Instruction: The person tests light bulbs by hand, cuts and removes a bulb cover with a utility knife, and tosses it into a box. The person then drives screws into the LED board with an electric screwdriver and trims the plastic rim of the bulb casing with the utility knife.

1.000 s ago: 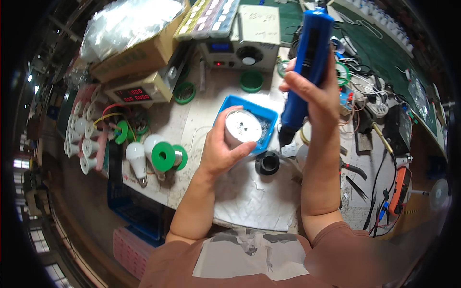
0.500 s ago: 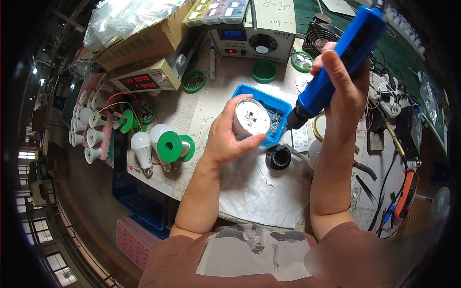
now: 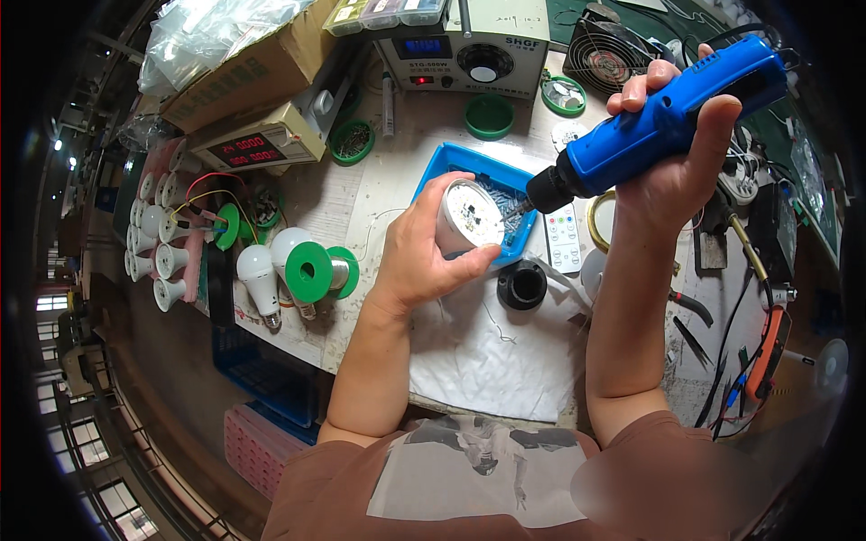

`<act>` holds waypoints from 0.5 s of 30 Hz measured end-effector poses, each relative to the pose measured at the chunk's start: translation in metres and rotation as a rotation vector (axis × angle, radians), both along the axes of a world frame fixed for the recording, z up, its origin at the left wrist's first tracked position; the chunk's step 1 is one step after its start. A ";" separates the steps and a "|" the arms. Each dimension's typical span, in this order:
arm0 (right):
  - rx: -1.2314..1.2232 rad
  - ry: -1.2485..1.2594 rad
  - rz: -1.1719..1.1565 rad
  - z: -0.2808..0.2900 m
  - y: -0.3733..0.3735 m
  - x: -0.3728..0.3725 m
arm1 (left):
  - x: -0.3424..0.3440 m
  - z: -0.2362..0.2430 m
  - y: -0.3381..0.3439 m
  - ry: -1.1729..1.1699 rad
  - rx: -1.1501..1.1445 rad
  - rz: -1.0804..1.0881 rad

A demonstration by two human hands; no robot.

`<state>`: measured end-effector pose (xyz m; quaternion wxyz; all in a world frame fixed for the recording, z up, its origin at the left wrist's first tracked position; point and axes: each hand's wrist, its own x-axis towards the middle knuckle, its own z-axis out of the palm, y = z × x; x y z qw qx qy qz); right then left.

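Note:
My left hand (image 3: 424, 243) grips a white round lamp housing (image 3: 469, 216) with a small circuit board on its top. My right hand (image 3: 672, 167) is wrapped around a blue electric screwdriver (image 3: 658, 117), angled down to the left, its bit at the housing's right side; whether it touches cannot be told. Just behind the housing lies a blue tray (image 3: 460, 155) of screws. A black cylindrical part (image 3: 521, 284) stands on the white cloth (image 3: 487, 370) below, and a white remote (image 3: 561, 248) lies to the right.
LED bulbs (image 3: 257, 281) and a green solder spool (image 3: 309, 275) are at left. Behind stand a display meter (image 3: 257, 144), a voltage regulator (image 3: 456, 59), a cardboard box (image 3: 244, 72) and small green dishes (image 3: 352, 144). Pliers (image 3: 690, 307), cables and a soldering iron (image 3: 744, 248) crowd the right.
The screwdriver has swung from nearly upright to a slant toward the housing, as my right hand moved right and its bit came leftward. The housing in my left hand has shifted slightly right and up.

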<state>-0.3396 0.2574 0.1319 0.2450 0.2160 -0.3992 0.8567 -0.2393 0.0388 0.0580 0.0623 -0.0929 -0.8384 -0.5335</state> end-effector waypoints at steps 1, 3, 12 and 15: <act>0.001 -0.001 0.000 0.000 0.001 0.001 | 0.000 -0.001 0.000 -0.001 0.001 0.000; 0.170 -0.069 -0.035 -0.001 0.002 0.005 | 0.000 -0.001 0.000 0.016 0.010 0.005; 0.243 -0.195 -0.077 0.001 0.000 0.009 | 0.000 0.000 0.001 -0.023 0.042 -0.002; 0.240 -0.233 -0.130 0.010 0.001 0.012 | -0.002 0.002 0.004 0.010 0.044 -0.017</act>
